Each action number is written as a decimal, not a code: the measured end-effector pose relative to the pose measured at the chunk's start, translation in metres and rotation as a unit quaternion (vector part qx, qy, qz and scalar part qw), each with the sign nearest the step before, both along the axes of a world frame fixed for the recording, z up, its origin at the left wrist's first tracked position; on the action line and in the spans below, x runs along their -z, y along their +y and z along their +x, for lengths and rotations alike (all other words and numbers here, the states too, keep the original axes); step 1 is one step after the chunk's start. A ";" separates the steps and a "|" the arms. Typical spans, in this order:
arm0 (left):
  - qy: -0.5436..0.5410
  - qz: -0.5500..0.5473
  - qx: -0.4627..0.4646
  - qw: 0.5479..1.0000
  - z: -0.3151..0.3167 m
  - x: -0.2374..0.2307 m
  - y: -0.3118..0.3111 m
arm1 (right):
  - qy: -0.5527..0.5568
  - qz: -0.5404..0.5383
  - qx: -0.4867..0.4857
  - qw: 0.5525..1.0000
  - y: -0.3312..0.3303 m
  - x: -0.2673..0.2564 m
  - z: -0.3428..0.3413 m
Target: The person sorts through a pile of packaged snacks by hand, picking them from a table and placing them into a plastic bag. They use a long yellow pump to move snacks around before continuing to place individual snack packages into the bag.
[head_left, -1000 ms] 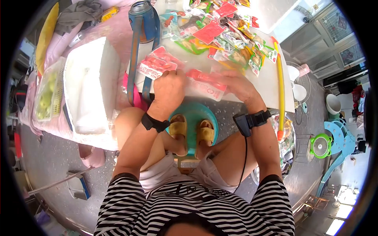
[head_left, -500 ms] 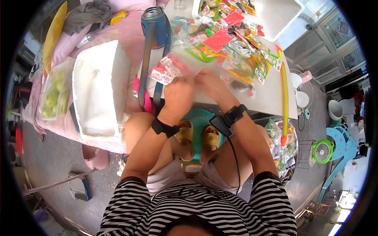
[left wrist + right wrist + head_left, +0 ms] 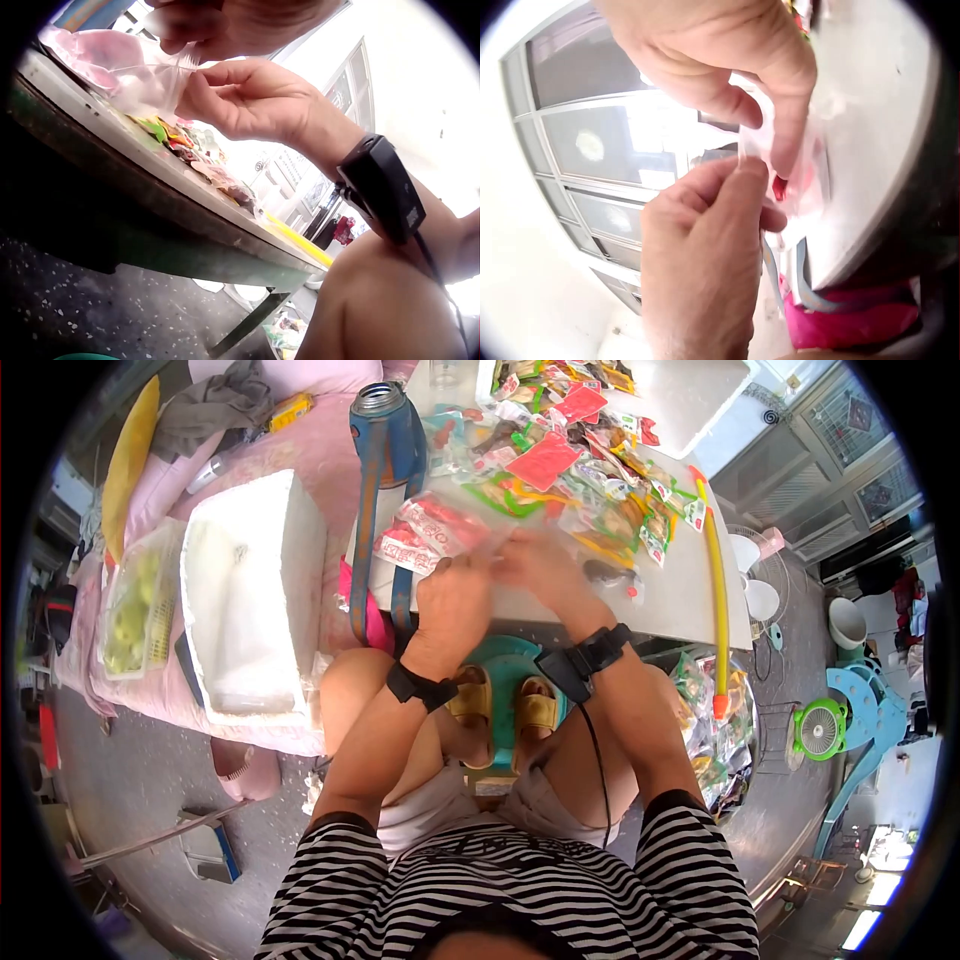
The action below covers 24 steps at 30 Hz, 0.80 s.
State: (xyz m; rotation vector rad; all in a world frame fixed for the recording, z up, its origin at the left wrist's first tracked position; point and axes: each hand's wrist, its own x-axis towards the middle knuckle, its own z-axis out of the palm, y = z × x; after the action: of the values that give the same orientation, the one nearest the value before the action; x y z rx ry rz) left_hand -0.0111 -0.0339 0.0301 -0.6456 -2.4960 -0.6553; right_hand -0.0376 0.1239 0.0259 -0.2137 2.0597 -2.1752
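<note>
Both hands meet over the table's near edge at a clear plastic pouch (image 3: 146, 90) with pinkish contents or print. My left hand (image 3: 455, 600) pinches the pouch's edge between thumb and fingers, as the right wrist view shows. Close beside it, my right hand (image 3: 545, 570) holds the same plastic edge between thumb and forefinger. The fingertips hide much of the pouch in the head view. Just left of the hands lie red-and-white printed packets (image 3: 430, 530). Beyond the right hand spreads a heap of colourful snack packets (image 3: 600, 480).
A blue flask (image 3: 385, 445) with a long strap stands at the table's left. Left of it sits a white foam box (image 3: 240, 600) on a pink cover. A yellow tube (image 3: 718, 600) runs along the right table edge. Under the hands is a teal basin (image 3: 500, 655).
A second ago the hands were apart with a red-and-white pouch stretched between them. The right hand has since moved left, close to the left hand. Over the last half second little has changed.
</note>
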 end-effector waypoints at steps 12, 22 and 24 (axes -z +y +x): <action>0.005 -0.090 -0.009 0.996 0.008 -0.002 0.002 | -0.087 0.157 0.203 0.963 0.018 0.009 -0.032; 0.157 -0.046 0.026 0.986 0.005 -0.022 -0.007 | 0.005 0.006 0.222 0.975 0.013 -0.045 -0.013; 0.154 -0.051 0.052 0.985 0.011 -0.040 -0.011 | 0.030 0.006 0.187 0.982 0.024 -0.041 -0.010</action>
State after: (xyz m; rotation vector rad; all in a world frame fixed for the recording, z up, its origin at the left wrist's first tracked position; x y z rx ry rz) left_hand -0.0001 -0.0452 0.0705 -0.8500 -2.2294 -0.4284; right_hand -0.0477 0.1482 0.0670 0.1251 2.3010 -2.3854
